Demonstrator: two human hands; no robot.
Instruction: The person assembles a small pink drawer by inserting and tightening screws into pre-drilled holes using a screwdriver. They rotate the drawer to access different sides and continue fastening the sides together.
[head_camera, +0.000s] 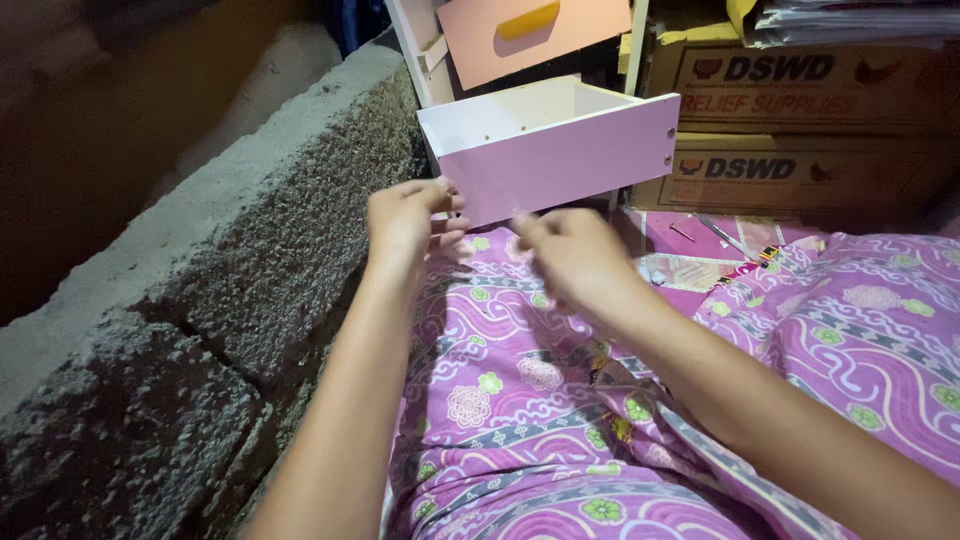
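- We see a pale pink drawer box (560, 140) pulled out of a small white cabinet (412, 45), its flat front panel facing us and tilted slightly, with small holes near the right edge.
- Our left hand (405, 220) touches the panel's lower left corner, fingers curled as if pinching something small; what it pinches, we cannot tell.
- Our right hand (570, 255) hovers just below the panel's bottom edge, fingers bunched together and blurred, so whether it grips anything we cannot tell.
- We judge the drawer to be light, stiff laminated board: smooth and a little slippery on its faces, with hard corners that could chip.
- Best taken, we think, by both side walls or under the bottom edge, not by the thin front alone.
- Our lap is covered in purple patterned cloth (520, 400); a rough concrete block (200, 270) runs along the left.
- Stacked cardboard boxes (810, 120) stand to the right, and a screwdriver (725, 235) lies near them.
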